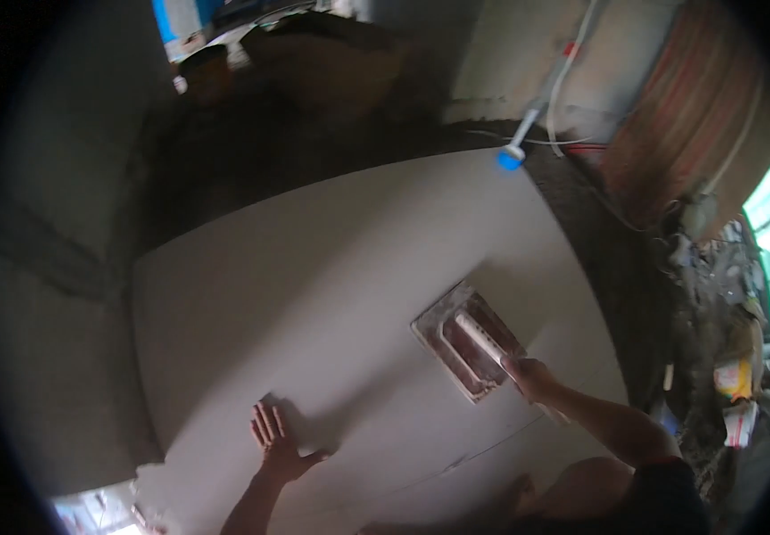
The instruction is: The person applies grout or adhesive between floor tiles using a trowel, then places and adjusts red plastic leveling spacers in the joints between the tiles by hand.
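Observation:
A large pale tile [331,267] lies in front of me. My left hand [278,446] rests palm down on its near part, fingers outstretched, holding nothing. My right hand [532,379] is closed around the near end of the pale handle of a rectangular hand float [452,334]. The float's plate looks smeared with grey and brown residue and sits on the tile, right of the middle. Whether its whole face touches the tile, I cannot tell. Part of the handle is hidden by my fingers. A thin seam [456,464] crosses the pale surface near me.
At the tile's far right corner is a blurred white rod with a blue end [511,159], near a white cable [556,107]. Dark rough ground [251,178] borders the far edge. A wall [55,267] rises at left; rubble and packages [733,379] lie at right.

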### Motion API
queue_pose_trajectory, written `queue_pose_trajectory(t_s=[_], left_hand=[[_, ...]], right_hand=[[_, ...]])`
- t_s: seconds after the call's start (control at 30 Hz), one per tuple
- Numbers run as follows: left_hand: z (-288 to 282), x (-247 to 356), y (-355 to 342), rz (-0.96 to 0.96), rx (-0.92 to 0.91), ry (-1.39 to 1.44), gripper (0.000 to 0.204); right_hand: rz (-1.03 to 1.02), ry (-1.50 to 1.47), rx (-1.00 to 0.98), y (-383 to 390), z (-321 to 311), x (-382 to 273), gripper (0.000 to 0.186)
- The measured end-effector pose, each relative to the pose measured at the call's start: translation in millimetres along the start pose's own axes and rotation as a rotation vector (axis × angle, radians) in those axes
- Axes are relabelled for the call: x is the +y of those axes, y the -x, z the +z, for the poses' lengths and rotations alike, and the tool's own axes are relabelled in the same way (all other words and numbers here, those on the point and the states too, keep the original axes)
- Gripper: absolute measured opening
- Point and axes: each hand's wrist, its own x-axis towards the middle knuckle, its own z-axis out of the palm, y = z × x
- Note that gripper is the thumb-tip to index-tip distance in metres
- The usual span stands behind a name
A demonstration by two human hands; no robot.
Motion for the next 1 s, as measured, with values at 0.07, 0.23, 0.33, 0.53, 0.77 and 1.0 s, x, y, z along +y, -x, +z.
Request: queue_pose_trajectory(t_s=[0.07,0.23,0.33,0.53,0.77,1.0], left_hand=[[-21,50,-37,0.108,-0.012,-0.038,0.14],[-72,88,-98,0.153,-0.078,-0.146,0.141],[-68,99,-112,0.192,-0.123,-0.208,0.142],[-82,82,-98,0.11,-0.178,-0.203,0.143],[-70,86,-112,0.128,-0.157,-0.153,0.144],[-76,87,-105,0.131,-0.131,-0.184,0.139]], right_hand=[[0.199,-0.209,0.136,-17,-42,40,0.064],[0.425,-0.689,0.609,-123,-100,69,0.061],[0.225,-0.592,0.987,-183,-157,135,0.055],[0.341,-0.47,0.821,-242,-249,22,0.053],[0.245,-0.047,0.87,-300,-299,52,0.052],[-0.021,0.077,0.602,-256,-263,0,0.061]])
